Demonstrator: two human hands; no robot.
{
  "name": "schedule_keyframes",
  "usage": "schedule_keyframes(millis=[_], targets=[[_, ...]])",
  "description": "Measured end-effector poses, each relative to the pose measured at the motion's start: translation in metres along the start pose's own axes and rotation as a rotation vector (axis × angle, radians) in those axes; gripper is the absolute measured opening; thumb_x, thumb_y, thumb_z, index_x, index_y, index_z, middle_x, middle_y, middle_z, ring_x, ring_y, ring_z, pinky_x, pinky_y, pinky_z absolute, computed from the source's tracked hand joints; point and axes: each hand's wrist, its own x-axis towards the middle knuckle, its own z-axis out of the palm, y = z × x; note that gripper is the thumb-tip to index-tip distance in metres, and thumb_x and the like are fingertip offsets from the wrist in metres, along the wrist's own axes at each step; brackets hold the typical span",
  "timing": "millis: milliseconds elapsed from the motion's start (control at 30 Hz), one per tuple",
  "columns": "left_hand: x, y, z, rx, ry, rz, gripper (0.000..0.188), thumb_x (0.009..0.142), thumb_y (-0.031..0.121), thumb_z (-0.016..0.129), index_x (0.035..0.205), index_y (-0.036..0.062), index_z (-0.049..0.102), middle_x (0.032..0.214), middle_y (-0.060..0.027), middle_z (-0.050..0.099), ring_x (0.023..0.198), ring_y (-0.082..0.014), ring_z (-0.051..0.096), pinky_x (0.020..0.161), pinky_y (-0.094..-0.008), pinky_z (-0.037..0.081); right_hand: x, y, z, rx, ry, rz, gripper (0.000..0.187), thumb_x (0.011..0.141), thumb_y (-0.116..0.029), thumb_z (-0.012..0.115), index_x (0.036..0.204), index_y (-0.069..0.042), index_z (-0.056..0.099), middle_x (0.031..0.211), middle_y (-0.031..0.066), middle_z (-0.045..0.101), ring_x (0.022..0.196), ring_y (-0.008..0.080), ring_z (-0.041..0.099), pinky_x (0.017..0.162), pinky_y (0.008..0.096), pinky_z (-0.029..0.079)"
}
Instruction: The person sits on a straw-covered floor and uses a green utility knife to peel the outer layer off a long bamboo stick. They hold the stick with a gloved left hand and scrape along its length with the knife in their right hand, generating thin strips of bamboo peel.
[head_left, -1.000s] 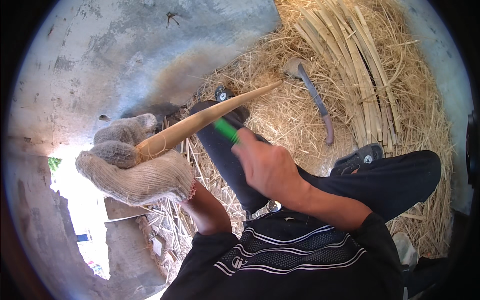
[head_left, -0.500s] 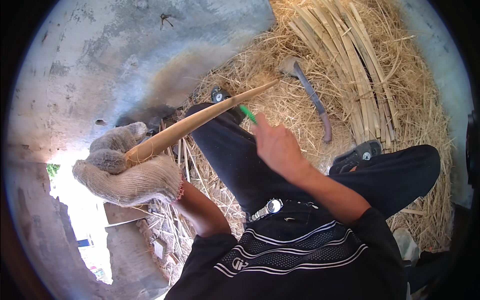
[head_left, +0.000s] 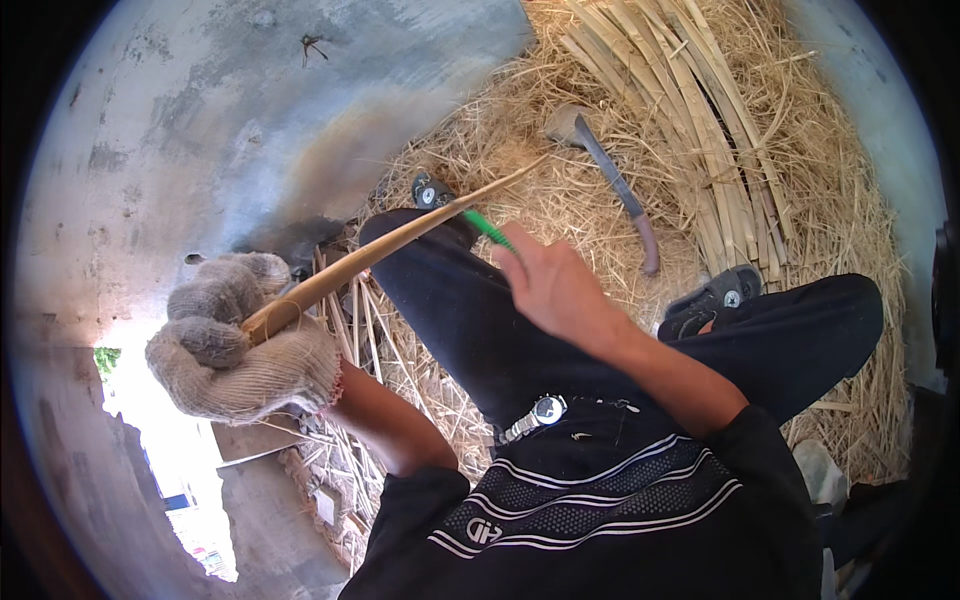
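A knitted grey-beige glove covers my left hand [head_left: 235, 340], which is wrapped round the thick end of a long strip of split bamboo [head_left: 375, 252]. The strip slants up and away to the right, over my left knee, tapering to a thin tip. My bare right hand [head_left: 565, 300] is closed round a tool with a green handle [head_left: 487, 229]. Its front end lies at the strip's near edge, past the middle; the blade or working part is too small to make out. Across my lap lies a silver wristwatch [head_left: 546, 410].
A large knife [head_left: 612, 172] with a brown handle lies on straw-like shavings [head_left: 520, 110] ahead. Several split bamboo strips [head_left: 690, 110] are heaped at the far right. A concrete wall [head_left: 230, 110] rises at the left. My dark shoes [head_left: 715, 298] rest among the shavings.
The bamboo strip looks narrower, as if turned on its long axis, and the gloved left hand has rolled with it. My right hand and the green handle have shifted slightly left.
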Motion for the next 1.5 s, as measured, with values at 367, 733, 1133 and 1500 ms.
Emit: schedule_keyframes(millis=[367, 733, 1133, 1500], targets=[[-0.001, -0.004, 0.002, 0.159, 0.106, -0.03, 0.035, 0.085, 0.028, 0.034, 0.053, 0.0136, 0.037, 0.05, -0.007, 0.051, 0.04, -0.0204, 0.058, 0.042, -0.0329, 0.059, 0.001, 0.01, 0.021, 0.127, -0.018, 0.074, 0.025, 0.097, -0.029, 0.049, 0.098, -0.004, 0.048, 0.052, 0.0217, 0.054, 0.052, 0.0445, 0.058, 0.047, 0.0525, 0.046], [-0.004, 0.006, 0.008, 0.074, 0.18, -0.142, 0.026, 0.077, 0.02, 0.039, 0.054, 0.011, 0.04, 0.052, -0.0081, 0.05, 0.038, -0.0186, 0.05, 0.04, -0.0323, 0.054, 0.006, 0.02, 0.024, 0.059, 0.056, 0.028, 0.024, 0.098, -0.027, 0.048, 0.094, -0.004, 0.048, 0.05, 0.0212, 0.053, 0.049, 0.0415, 0.059, 0.044, 0.0496, 0.047], [-0.01, 0.019, 0.019, 0.081, 0.147, -0.122, 0.029, 0.078, 0.024, 0.04, 0.052, 0.0121, 0.037, 0.049, -0.0081, 0.046, 0.039, -0.0183, 0.049, 0.039, -0.0319, 0.051, 0.0, -0.006, 0.014, 0.217, 0.091, -0.143, 0.024, 0.098, -0.025, 0.049, 0.097, -0.001, 0.05, 0.05, 0.0205, 0.051, 0.048, 0.0422, 0.056, 0.045, 0.0478, 0.042], [0.004, 0.027, 0.022, 0.103, 0.292, -0.315, 0.027, 0.08, 0.024, 0.044, 0.056, 0.0123, 0.041, 0.054, -0.005, 0.048, 0.046, -0.0176, 0.051, 0.045, -0.0358, 0.051, 0.014, 0.056, 0.047, -0.274, 0.053, 0.058, 0.026, 0.097, -0.027, 0.046, 0.094, -0.005, 0.058, 0.065, 0.0204, 0.061, 0.061, 0.0332, 0.065, 0.052, 0.0462, 0.051]])
